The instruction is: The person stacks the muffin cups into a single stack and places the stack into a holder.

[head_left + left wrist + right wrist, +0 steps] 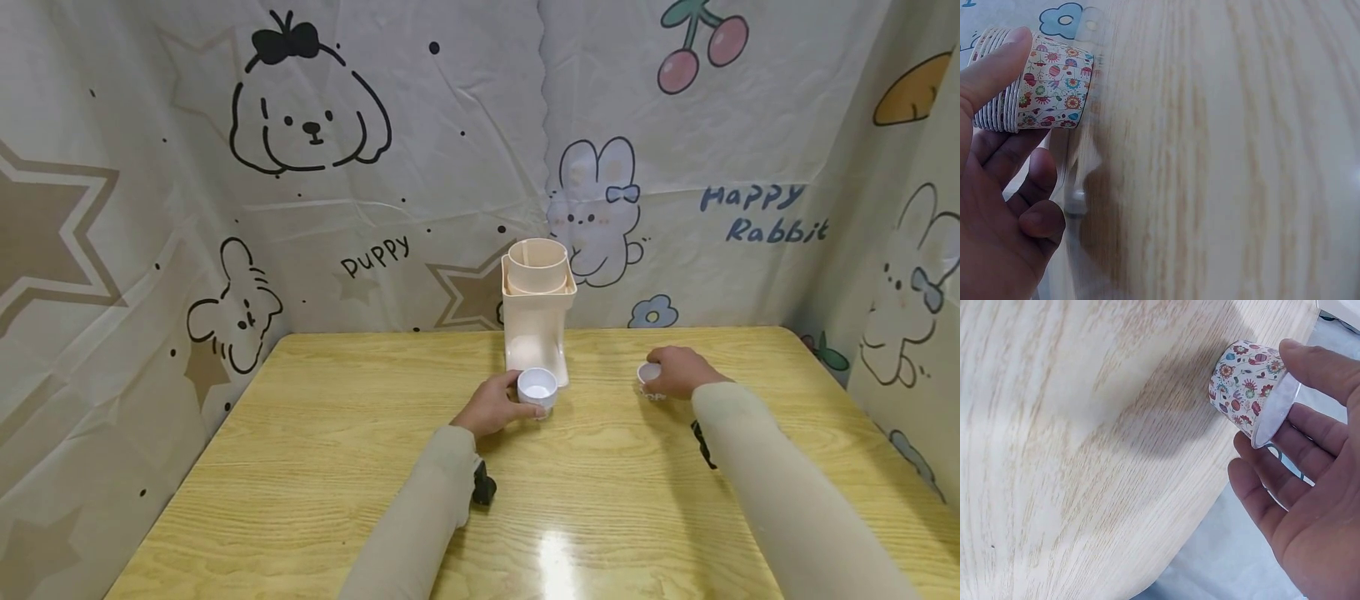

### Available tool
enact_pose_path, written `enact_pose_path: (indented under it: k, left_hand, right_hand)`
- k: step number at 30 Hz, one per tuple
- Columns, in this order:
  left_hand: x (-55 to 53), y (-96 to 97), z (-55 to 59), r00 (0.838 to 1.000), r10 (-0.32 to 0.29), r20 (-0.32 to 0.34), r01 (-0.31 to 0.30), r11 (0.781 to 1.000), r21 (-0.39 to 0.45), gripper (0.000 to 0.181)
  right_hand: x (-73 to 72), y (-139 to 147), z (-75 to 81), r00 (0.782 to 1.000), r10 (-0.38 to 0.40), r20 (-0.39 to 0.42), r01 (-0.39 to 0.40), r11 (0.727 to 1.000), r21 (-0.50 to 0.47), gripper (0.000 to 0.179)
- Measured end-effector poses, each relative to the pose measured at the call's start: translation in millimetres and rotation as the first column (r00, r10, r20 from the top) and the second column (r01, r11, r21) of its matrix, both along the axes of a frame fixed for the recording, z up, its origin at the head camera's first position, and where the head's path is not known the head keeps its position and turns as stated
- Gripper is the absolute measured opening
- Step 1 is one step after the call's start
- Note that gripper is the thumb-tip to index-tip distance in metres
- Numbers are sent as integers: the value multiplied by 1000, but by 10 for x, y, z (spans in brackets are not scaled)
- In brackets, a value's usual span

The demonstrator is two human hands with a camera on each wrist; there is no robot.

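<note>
My left hand [491, 406] grips a nested stack of paper cups [1054, 84], thumb across the rims and fingers underneath. These cups are white with a colourful flower print, and in the head view their white inside faces up, just in front of a cream plastic holder [536, 321]. Off to the right, my right hand [681, 372] holds a single paper cup [1244, 387] of the same print by its rim, between thumb and fingers. Its base is close to the wooden table [337, 467].
The cream holder stands upright near the table's back edge, with a round tube [537, 265] in its top. A printed cloth curtain [450, 167] hangs behind the table and along both sides. Dark wrist cameras [483, 485] stick out from the sleeves.
</note>
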State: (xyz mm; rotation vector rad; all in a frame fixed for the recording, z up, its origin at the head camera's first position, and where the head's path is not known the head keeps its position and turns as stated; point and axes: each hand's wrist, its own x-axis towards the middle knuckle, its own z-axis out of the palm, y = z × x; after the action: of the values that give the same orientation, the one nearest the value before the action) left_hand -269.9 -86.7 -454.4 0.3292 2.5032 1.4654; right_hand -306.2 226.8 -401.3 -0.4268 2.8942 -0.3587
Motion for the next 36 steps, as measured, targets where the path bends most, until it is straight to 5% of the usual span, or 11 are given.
enact_pose_path:
  k: [25,36]
  left_hand:
    - [-22,8,-39,1000,-4,-8,4,1000,7,61]
    - [-10,4,-22,1000,-6,-8,7,1000,25,62]
  right_hand:
    - [1,-31,26,1000,-17,-19,17,1000,-7,55]
    - [-21,-259,144,996,60,-66,-58,998,35,55]
